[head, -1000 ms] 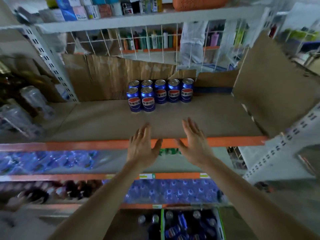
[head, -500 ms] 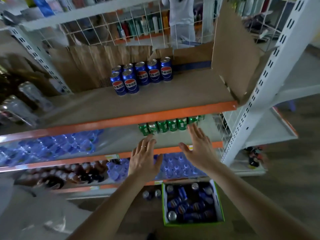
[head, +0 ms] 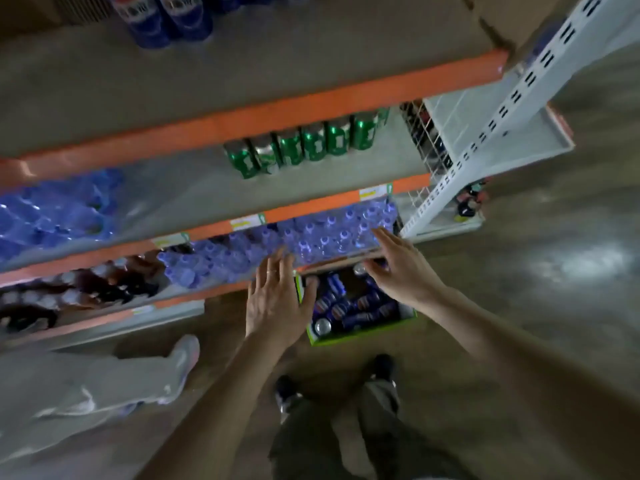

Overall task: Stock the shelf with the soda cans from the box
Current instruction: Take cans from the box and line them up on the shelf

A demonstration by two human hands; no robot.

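The view looked steeply down past the shelf unit to the floor [head: 519,323]. Both hands were extended above the box [head: 360,336], which stood on the floor at the foot of the shelves.

Left hand [head: 277,299]: palm down, fingers [head: 273,268] spread and extended, holding nothing. It was positioned over the left edge of the box, with the thumb lying across the green rim. A ring was visible on one finger.

Right hand [head: 401,268]: palm down, fingers [head: 384,237] spread and slightly curved, holding nothing. It was positioned over the far right part of the box, in front of the lowest shelf edge. Whether it touched a can could not be determined.

The box had a green outer wall and contained blue soda cans [head: 349,306] lying in mixed orientations, some showing silver ends.

Blue soda cans already stocked [head: 166,15] stood at the top of the frame on the upper shelf [head: 242,64], which had an orange front edge. One level below, a row of green cans [head: 304,143] stood behind the edge. Lower levels held shrink-wrapped water bottles [head: 311,233] and dark bottles [head: 86,289].

The person's two shoes [head: 382,367] were planted on the floor just behind the box. At the lower left, another person's light trouser leg and shoe [head: 180,358] were visible.
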